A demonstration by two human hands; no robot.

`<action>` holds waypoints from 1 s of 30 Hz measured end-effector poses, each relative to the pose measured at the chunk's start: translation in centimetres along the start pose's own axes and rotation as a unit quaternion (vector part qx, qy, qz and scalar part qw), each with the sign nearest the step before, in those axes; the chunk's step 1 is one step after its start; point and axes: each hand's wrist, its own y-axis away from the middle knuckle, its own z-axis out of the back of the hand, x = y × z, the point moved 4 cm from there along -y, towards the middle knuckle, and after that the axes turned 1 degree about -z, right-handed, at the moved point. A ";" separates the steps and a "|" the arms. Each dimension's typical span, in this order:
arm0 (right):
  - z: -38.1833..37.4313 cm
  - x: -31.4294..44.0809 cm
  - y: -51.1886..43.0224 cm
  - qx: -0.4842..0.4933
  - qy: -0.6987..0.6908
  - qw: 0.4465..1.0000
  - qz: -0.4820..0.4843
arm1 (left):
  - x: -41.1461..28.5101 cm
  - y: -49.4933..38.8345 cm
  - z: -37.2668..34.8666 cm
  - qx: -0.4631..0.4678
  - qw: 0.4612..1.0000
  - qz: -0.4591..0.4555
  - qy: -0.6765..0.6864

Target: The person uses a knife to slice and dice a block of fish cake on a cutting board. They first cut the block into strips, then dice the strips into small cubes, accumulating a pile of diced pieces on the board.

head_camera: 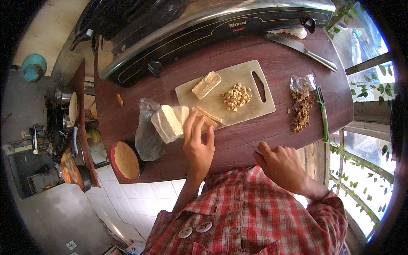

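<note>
My right hand (280,167) grips a knife (239,136) by its handle. The thin blade slants up and left over the near edge of a pale cutting board (251,114), across a strip of what looks like tempeh (208,119). With its fingertips, my left hand (199,145) holds that strip down beside the blade. Farther back on the board lies a thick pale slab (206,85), apparently tempeh. Small diced cubes (237,96) are heaped toward the board's handle slot. Left of my left hand, larger white pieces (167,123) rest partly on a clear plastic bag (148,137).
A Rinnai gas stove (191,44) spans the table's far side. At right lie a broad-bladed knife (299,49), a green-handled peeler (323,116) and brown shreds (302,111) with plastic wrap. A red-rimmed round container (126,160) stands at the table's near left corner.
</note>
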 end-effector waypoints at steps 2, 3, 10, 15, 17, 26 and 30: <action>-0.1 -0.4 0.1 0.006 -0.022 0.999 -0.023 | 0.0 0.0 0.0 0.005 1.000 0.020 0.015; -0.1 -0.5 0.2 0.005 -0.041 0.999 -0.027 | -0.1 0.0 0.0 0.006 0.999 0.032 0.021; -0.7 -1.7 0.6 -0.060 -0.097 0.993 -0.044 | -1.4 -0.8 0.2 0.012 0.999 0.035 0.031; -0.8 -2.2 0.2 -0.065 -0.131 0.988 -0.054 | -2.2 -3.3 -0.3 0.073 0.996 -0.032 -0.036; -0.8 -2.4 0.0 -0.070 -0.139 0.987 -0.048 | -2.2 -4.0 -0.5 0.099 0.994 -0.026 -0.039; -1.5 -3.2 -0.6 -0.080 -0.158 0.983 -0.045 | -2.9 -4.0 0.8 -0.033 0.994 -0.067 0.076; -2.2 -3.3 -1.1 -0.068 -0.168 0.982 -0.053 | -3.8 -3.7 1.5 -0.036 0.996 -0.073 0.040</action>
